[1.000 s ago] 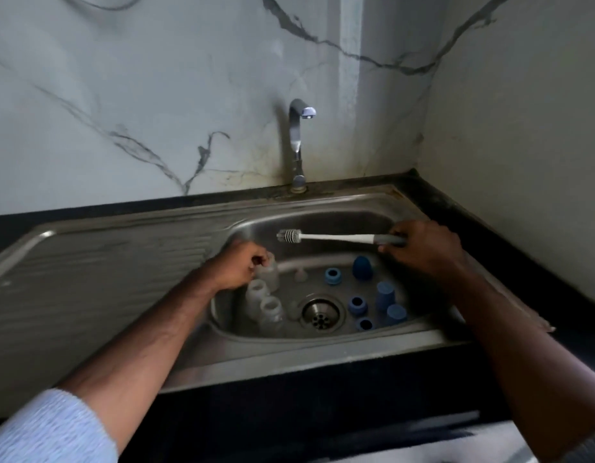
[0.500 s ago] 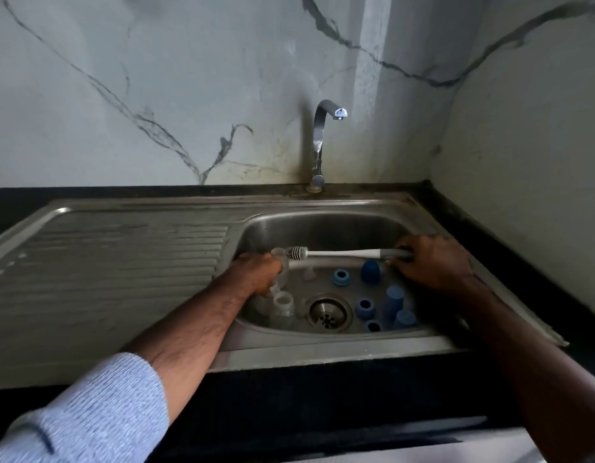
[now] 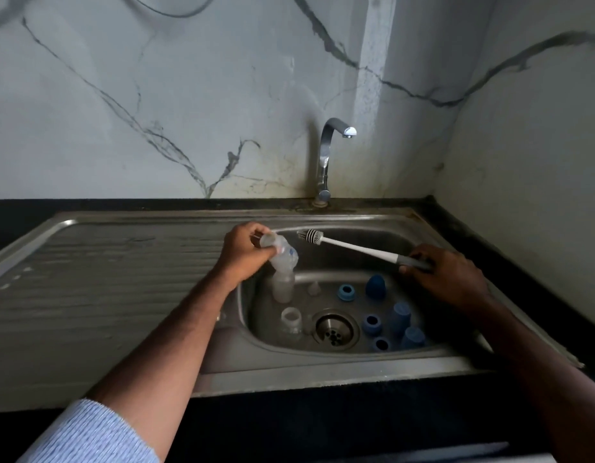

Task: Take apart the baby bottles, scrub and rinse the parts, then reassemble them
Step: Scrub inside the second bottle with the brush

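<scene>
My left hand (image 3: 244, 250) grips a clear baby bottle (image 3: 281, 252), lifted above the left side of the basin and tilted with its open mouth toward the upper left. My right hand (image 3: 446, 274) holds the grey handle of a white bottle brush (image 3: 353, 245); its bristle head sits just right of the bottle's mouth, outside it. Two more clear bottles (image 3: 283, 287) (image 3: 291, 322) stand in the basin. A clear teat (image 3: 313, 288), blue collar rings (image 3: 346, 292) (image 3: 371, 324) (image 3: 381, 344) and blue caps (image 3: 375, 286) (image 3: 399, 317) (image 3: 413, 337) lie on the basin floor.
The steel sink (image 3: 322, 362) has a ribbed drainboard (image 3: 105, 279) to the left and a drain (image 3: 332, 330) at the middle. A chrome tap (image 3: 326, 162) stands behind the basin with no water running. Marble walls close in behind and on the right.
My left hand has lifted one clear bottle out of the basin and tilted it. My right hand has swung the brush so its head points at the bottle's mouth.
</scene>
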Demonstrator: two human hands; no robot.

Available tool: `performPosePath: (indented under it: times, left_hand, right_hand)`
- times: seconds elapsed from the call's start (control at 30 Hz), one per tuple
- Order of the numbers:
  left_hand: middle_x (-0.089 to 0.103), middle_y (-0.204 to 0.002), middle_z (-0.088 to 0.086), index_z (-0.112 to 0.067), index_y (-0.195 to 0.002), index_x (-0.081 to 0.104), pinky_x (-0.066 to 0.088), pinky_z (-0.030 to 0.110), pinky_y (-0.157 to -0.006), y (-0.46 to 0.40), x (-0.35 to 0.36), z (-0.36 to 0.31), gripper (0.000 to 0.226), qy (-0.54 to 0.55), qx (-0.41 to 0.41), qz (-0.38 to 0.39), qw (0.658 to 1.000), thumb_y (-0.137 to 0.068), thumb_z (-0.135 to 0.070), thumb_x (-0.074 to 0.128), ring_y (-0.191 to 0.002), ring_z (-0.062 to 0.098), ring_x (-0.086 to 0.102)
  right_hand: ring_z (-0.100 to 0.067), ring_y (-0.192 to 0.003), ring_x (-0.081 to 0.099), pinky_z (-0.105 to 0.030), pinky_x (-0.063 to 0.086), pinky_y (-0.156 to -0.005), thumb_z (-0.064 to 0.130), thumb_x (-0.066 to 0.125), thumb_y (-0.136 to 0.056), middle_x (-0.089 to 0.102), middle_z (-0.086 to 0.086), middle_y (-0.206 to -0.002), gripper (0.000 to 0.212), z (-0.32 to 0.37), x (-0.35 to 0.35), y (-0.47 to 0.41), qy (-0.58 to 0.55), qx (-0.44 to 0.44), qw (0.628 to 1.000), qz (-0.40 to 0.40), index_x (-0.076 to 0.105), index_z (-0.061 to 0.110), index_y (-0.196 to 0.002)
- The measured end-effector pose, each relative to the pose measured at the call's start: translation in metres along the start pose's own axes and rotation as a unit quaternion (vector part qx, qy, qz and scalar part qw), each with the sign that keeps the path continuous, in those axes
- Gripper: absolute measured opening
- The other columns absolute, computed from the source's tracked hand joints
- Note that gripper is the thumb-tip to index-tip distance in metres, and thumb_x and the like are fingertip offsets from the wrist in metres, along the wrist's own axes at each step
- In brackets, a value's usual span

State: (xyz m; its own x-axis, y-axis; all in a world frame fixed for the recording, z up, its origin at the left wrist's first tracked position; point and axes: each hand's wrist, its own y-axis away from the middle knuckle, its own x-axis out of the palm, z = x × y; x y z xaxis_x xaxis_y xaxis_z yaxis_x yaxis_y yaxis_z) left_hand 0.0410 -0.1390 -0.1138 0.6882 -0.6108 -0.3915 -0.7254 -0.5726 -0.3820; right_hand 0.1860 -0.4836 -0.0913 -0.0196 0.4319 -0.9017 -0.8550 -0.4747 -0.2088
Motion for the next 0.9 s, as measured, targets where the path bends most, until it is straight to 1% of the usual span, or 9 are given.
performPosePath:
  times: [0.1, 0.2, 0.23, 0.3, 0.4, 0.6, 0.73, 0.8, 0.9]
  left_hand:
    - [0.072, -0.092, 0.007, -0.013, -0.092, 0.069, 0.052, 0.035, -0.074, -0.004, -0.005, -0.009, 0.024, 0.226, -0.076, -0.072, 0.969, -0.073, -0.006, 0.081, -0.084, 0.021, 0.065]
    - [0.067, -0.101, 0.006, -0.017, -0.099, 0.063, 0.049, 0.039, -0.076, -0.007, -0.010, -0.015, 0.020, 0.324, -0.081, -0.103, 0.937, -0.085, -0.006, 0.073, -0.092, 0.022, 0.062]
    - [0.067, -0.102, 0.004, -0.019, -0.099, 0.063, 0.050, 0.037, -0.076, -0.008, -0.012, -0.014, 0.021, 0.298, -0.044, -0.105, 0.948, -0.085, -0.009, 0.074, -0.092, 0.019, 0.062]
    - [0.070, -0.101, 0.001, -0.020, -0.101, 0.064, 0.052, 0.029, -0.078, -0.007, -0.016, -0.008, 0.027, 0.151, 0.060, -0.085, 0.983, -0.080, -0.019, 0.079, -0.089, 0.014, 0.065]
    - [0.071, -0.096, -0.001, -0.014, -0.102, 0.066, 0.052, 0.026, -0.077, -0.008, -0.013, -0.002, 0.039, -0.006, 0.142, -0.047, 0.989, -0.071, -0.022, 0.088, -0.087, 0.014, 0.066]
    - [0.072, -0.107, -0.005, -0.025, -0.107, 0.070, 0.053, 0.040, -0.091, -0.010, -0.011, 0.002, 0.053, -0.095, 0.178, -0.026, 0.979, -0.060, -0.029, 0.094, -0.100, 0.017, 0.066]
    - [0.072, -0.107, -0.008, -0.028, -0.106, 0.072, 0.047, 0.051, -0.093, -0.002, -0.004, -0.008, 0.054, -0.235, 0.238, 0.032, 0.942, -0.057, -0.034, 0.094, -0.101, 0.019, 0.062]
    - [0.072, -0.109, -0.006, -0.027, -0.108, 0.073, 0.047, 0.051, -0.093, 0.001, 0.005, -0.010, 0.055, -0.228, 0.242, 0.078, 0.940, -0.057, -0.034, 0.094, -0.102, 0.017, 0.062]
    - [0.071, -0.107, -0.005, -0.028, -0.109, 0.072, 0.051, 0.044, -0.093, -0.001, 0.009, -0.010, 0.056, -0.180, 0.235, 0.089, 0.951, -0.058, -0.034, 0.094, -0.100, 0.012, 0.062]
  right_hand:
    - [-0.009, -0.083, 0.060, -0.035, 0.054, -0.074, 0.053, 0.063, -0.093, 0.066, 0.009, -0.097, 0.016, 0.001, -0.002, 0.001, -0.015, -0.014, 1.000, -0.001, 0.061, 0.044, -0.106]
    - [-0.012, -0.085, 0.061, -0.034, 0.052, -0.073, 0.053, 0.062, -0.093, 0.069, 0.007, -0.101, 0.021, 0.004, -0.002, 0.003, -0.038, -0.027, 0.998, -0.031, 0.063, 0.043, -0.112]
    - [-0.014, -0.087, 0.061, -0.032, 0.048, -0.072, 0.052, 0.062, -0.094, 0.068, 0.005, -0.104, 0.025, 0.006, -0.003, 0.004, -0.045, -0.027, 0.998, -0.045, 0.063, 0.041, -0.116]
    - [-0.013, -0.092, 0.056, -0.029, 0.041, -0.076, 0.050, 0.062, -0.094, 0.067, 0.002, -0.111, 0.034, 0.008, -0.003, 0.006, -0.060, -0.033, 0.995, -0.074, 0.063, 0.036, -0.125]
    - [-0.011, -0.095, 0.057, -0.028, 0.041, -0.078, 0.046, 0.065, -0.093, 0.067, 0.001, -0.118, 0.037, 0.009, -0.004, 0.006, -0.100, -0.054, 0.989, -0.090, 0.063, 0.033, -0.127]
    - [-0.017, -0.101, 0.059, -0.031, 0.047, -0.077, 0.047, 0.065, -0.091, 0.064, 0.001, -0.121, 0.037, 0.011, -0.005, 0.008, -0.019, -0.095, 0.992, -0.079, 0.062, 0.035, -0.126]
    - [-0.024, -0.111, 0.059, -0.039, 0.050, -0.086, 0.045, 0.064, -0.092, 0.064, -0.001, -0.125, 0.039, 0.019, -0.009, 0.010, 0.059, -0.149, 0.983, -0.086, 0.063, 0.030, -0.128]
    - [-0.027, -0.108, 0.061, -0.042, 0.049, -0.086, 0.041, 0.067, -0.091, 0.066, -0.001, -0.122, 0.036, 0.019, -0.009, 0.011, 0.071, -0.171, 0.977, -0.105, 0.065, 0.028, -0.125]
    - [-0.028, -0.107, 0.061, -0.042, 0.048, -0.085, 0.040, 0.069, -0.090, 0.067, -0.001, -0.120, 0.036, 0.015, -0.010, 0.010, 0.063, -0.166, 0.978, -0.110, 0.066, 0.028, -0.124]
